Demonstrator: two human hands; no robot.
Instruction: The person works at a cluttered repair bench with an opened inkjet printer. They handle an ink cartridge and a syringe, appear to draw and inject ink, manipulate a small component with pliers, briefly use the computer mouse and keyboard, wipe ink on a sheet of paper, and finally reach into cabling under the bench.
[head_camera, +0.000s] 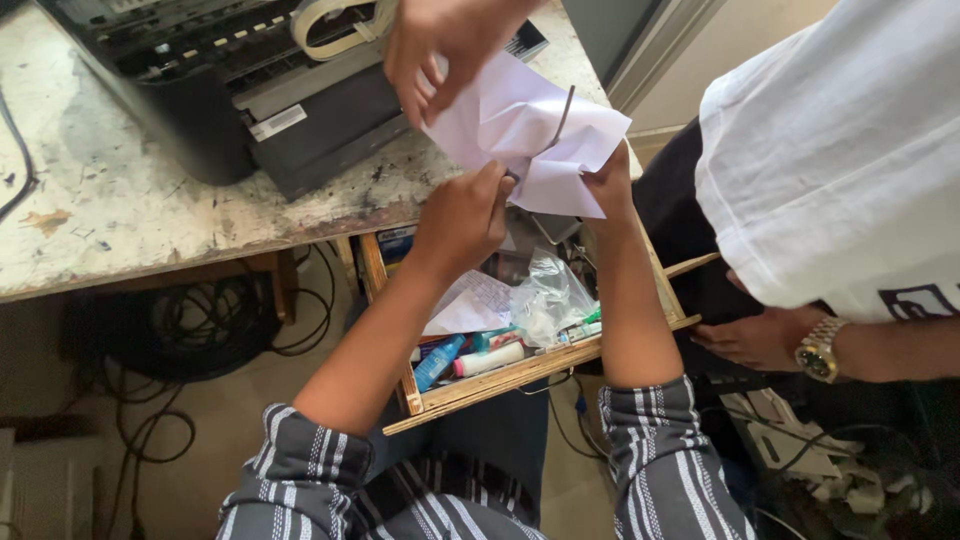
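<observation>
Head view: at the centre of the frame, the person's left hand closes its fingers on the lower edge of a crumpled white sheet of paper, pinching it just left of the sheet's middle. The right hand, immediately to the right, grips the sheet's lower right corner, its fingers curled shut and mostly hidden behind the paper. Both forearms rise from striped, rolled-up sleeves at the bottom of the frame.

A co-worker's hand comes in from the top centre and holds the paper's upper left edge with its fingers bent over it. A thin dark wire lies bent across the sheet's upper right part. The paper hangs above the front edge of a worn, paint-stained tabletop filling the upper left, and over an open wooden drawer below it.

The drawer holds a blue tube, a white tube, a clear plastic bag and a loose slip of paper. A black opened printer sits on the table at upper left. At right stands the co-worker in a white shirt, whose other hand wears a gold wristwatch. Dark cables coil on the floor at lower left.
</observation>
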